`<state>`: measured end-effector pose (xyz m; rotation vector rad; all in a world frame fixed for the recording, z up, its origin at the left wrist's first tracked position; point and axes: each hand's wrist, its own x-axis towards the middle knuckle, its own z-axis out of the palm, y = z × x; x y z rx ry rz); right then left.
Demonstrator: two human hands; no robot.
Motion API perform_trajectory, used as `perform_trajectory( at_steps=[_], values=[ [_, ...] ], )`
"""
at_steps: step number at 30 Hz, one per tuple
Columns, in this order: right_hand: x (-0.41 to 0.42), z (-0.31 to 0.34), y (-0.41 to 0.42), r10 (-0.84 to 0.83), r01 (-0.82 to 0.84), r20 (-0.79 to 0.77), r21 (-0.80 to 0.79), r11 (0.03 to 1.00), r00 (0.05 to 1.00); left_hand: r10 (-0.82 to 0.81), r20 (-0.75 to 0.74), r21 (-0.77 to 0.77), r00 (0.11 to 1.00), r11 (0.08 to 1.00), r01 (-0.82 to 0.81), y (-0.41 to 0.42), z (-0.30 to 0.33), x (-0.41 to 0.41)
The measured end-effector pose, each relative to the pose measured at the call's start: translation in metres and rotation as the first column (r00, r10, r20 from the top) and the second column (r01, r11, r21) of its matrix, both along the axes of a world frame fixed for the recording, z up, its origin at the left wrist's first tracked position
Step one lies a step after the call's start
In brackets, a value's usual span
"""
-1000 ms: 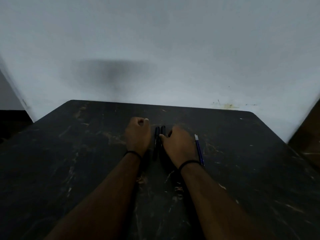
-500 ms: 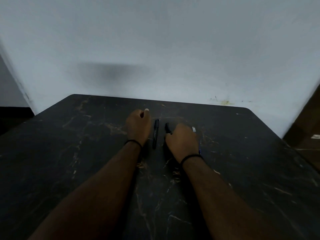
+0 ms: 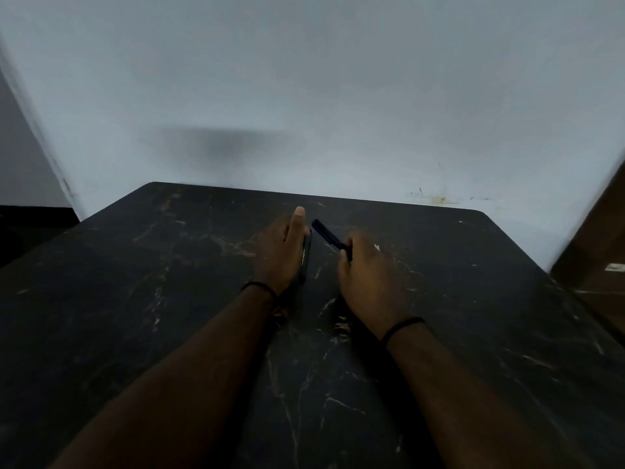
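Observation:
On a black marbled table (image 3: 169, 299), my right hand (image 3: 368, 275) grips a dark pen (image 3: 326, 233) whose far end sticks out up and to the left, lifted off the surface. A second dark pen (image 3: 306, 257) lies on the table along the right edge of my left hand (image 3: 282, 248), which touches it with a straight finger pointing away from me. Just past my right hand's knuckles shows the white tip of a third pen (image 3: 376, 247); the rest of it is hidden by the hand.
A pale wall (image 3: 304, 96) rises right behind the table's far edge. A brown piece of furniture (image 3: 595, 252) stands beyond the table's right edge. Dark floor shows at the far left.
My right hand has picked one dark pen up from beside the other and tilted it to the left. My left hand has straightened a finger along the pen that stayed on the table.

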<state>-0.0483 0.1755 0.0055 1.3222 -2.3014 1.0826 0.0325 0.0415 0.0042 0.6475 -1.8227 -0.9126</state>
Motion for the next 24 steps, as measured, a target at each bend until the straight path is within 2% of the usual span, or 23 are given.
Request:
perform_trajectory(
  at_steps=[5,14,18,24],
  values=[
    [0.003,-0.004,-0.007,0.086,-0.085,-0.031,0.016,0.996,0.996,0.000,0.050,-0.079,0.999,0.997,0.004,-0.004,-0.001,-0.003],
    [-0.005,-0.002,-0.008,-0.004,0.010,-0.077,0.088,0.996,0.997,-0.006,0.141,-0.143,0.990,0.989,0.026,-0.009,-0.007,-0.010],
    [-0.002,-0.002,-0.011,0.004,0.009,-0.090,0.144,0.990,0.996,0.028,0.147,-0.205,0.989,0.979,0.003,-0.009,-0.006,-0.010],
    [-0.002,-0.005,-0.013,-0.024,0.047,-0.154,0.149,0.988,0.988,0.062,0.116,-0.199,0.991,0.979,-0.038,-0.005,-0.005,-0.012]
  ],
)
